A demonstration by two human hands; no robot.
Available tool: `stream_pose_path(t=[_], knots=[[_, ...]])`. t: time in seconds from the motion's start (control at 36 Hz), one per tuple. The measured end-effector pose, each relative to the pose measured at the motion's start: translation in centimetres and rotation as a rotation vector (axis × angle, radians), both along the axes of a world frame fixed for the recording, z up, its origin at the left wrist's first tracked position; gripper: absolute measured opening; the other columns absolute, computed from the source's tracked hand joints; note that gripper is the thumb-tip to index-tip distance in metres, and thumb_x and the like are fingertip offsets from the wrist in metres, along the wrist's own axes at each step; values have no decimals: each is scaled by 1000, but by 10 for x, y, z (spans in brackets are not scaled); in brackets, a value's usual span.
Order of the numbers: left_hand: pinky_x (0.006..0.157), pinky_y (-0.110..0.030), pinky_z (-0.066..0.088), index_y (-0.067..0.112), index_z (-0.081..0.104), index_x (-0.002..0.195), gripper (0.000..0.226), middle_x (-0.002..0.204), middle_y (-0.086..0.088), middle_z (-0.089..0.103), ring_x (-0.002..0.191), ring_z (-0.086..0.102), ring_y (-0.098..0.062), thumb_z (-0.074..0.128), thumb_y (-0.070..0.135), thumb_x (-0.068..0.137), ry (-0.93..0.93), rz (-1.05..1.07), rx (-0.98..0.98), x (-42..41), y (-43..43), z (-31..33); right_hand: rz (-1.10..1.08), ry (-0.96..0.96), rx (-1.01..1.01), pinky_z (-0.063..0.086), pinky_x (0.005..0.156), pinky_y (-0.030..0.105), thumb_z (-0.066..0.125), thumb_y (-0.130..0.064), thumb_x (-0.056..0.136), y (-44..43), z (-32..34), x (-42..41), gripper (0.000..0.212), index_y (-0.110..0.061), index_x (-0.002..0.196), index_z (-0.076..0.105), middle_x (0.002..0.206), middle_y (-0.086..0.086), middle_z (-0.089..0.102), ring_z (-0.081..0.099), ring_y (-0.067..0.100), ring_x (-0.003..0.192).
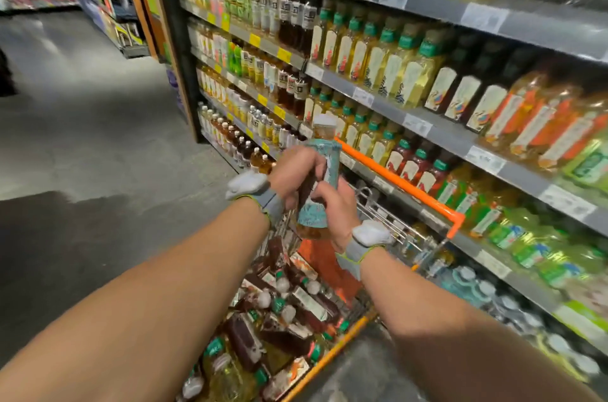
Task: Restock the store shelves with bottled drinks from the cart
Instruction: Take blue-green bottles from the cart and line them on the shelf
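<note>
Bottle (330, 154) being held upright above cart (404, 186), beside shelves (437, 135). Left hand (296, 173) gripping upper label; right hand (335, 209) curling round lower body. Full, probably fairly heavy; sleeve likely slick, so mid-body grip looking safest.

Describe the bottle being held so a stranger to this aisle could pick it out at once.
Beside the long drinks shelves stands an orange-rimmed cart heaped with loose drinks. Above it, the left hand and right hand grip one bottle. It alone is upright in mid-air, with a turquoise label, a white cap and amber liquid.
</note>
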State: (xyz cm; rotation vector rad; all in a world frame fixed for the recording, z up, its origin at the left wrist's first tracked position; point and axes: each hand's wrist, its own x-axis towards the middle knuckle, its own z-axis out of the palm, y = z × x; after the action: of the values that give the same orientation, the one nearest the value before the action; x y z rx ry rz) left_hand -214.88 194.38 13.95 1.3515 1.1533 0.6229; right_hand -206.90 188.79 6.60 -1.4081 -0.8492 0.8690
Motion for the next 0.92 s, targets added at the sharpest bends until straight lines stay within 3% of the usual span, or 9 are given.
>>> stream_pose_path(t=[0.08, 0.17, 0.22, 0.31, 0.36, 0.44, 0.56, 0.75, 0.92], knots=[[48, -27, 34, 12, 52, 33, 7, 46, -9, 47, 44, 44, -30, 48, 10, 27, -48, -15, 57, 29, -7, 18, -30, -69, 66, 39, 65, 44, 61, -36, 62, -16, 24, 26, 23, -31, 82, 53, 74, -3, 50, 49, 19, 70], [42, -19, 36, 18, 60, 35, 16, 44, 0, 57, 41, 54, -16, 49, 8, 28, -66, -62, 167, 65, -18, 42, -117, -194, 83, 43, 77, 50, 56, -48, 60, -29, 48, 58, 66, -13, 114, 47, 98, 3, 53, 48, 20, 85], [45, -19, 40, 18, 60, 36, 16, 45, -1, 60, 45, 58, -16, 50, 7, 31, -95, -74, 233, 85, -23, 49, -194, -285, 95, 39, 75, 34, 52, -51, 60, -36, 62, 72, 81, -5, 126, 40, 103, 1, 50, 47, 17, 84], [59, -37, 47, 15, 60, 41, 18, 51, -11, 59, 61, 61, -31, 52, 8, 27, -179, -62, 274, 122, -36, 63, -320, -373, 125, 38, 65, 25, 54, -41, 67, -50, 79, 100, 62, -7, 118, 41, 94, 2, 55, 54, 14, 78], [64, -41, 46, 16, 62, 47, 23, 53, -12, 57, 66, 59, -32, 53, 7, 28, -217, -97, 299, 156, -53, 76, -400, -417, 128, 44, 77, 34, 58, -37, 72, -67, 89, 129, 66, -3, 125, 41, 112, 18, 58, 57, 32, 97], [66, -45, 45, 15, 64, 51, 28, 57, -16, 57, 66, 58, -34, 53, 11, 26, -278, -153, 324, 206, -80, 89, -525, -483, 130, 48, 92, 45, 63, -33, 76, -94, 103, 175, 66, -2, 131, 44, 124, 23, 58, 57, 38, 110], [61, -39, 40, 21, 57, 40, 15, 48, -6, 53, 58, 51, -26, 53, 12, 29, -344, -222, 347, 256, -115, 103, -698, -552, 189, 35, 75, 24, 67, -24, 79, -123, 116, 220, 48, -11, 123, 51, 112, 12, 62, 57, 33, 103], [57, -31, 45, 10, 62, 83, 48, 71, -1, 66, 66, 59, -19, 55, 6, 35, -521, -335, 298, 344, -171, 121, -887, -654, 300, 47, 75, 43, 64, -23, 79, -184, 144, 296, 28, -10, 102, 57, 95, 9, 60, 57, 34, 86], [56, -33, 42, 3, 63, 79, 50, 60, -4, 61, 58, 53, -19, 56, 9, 30, -534, -438, 338, 406, -212, 151, -981, -703, 336, 39, 74, 30, 60, -25, 75, -230, 171, 347, 39, -5, 108, 58, 101, 13, 63, 58, 33, 91]])
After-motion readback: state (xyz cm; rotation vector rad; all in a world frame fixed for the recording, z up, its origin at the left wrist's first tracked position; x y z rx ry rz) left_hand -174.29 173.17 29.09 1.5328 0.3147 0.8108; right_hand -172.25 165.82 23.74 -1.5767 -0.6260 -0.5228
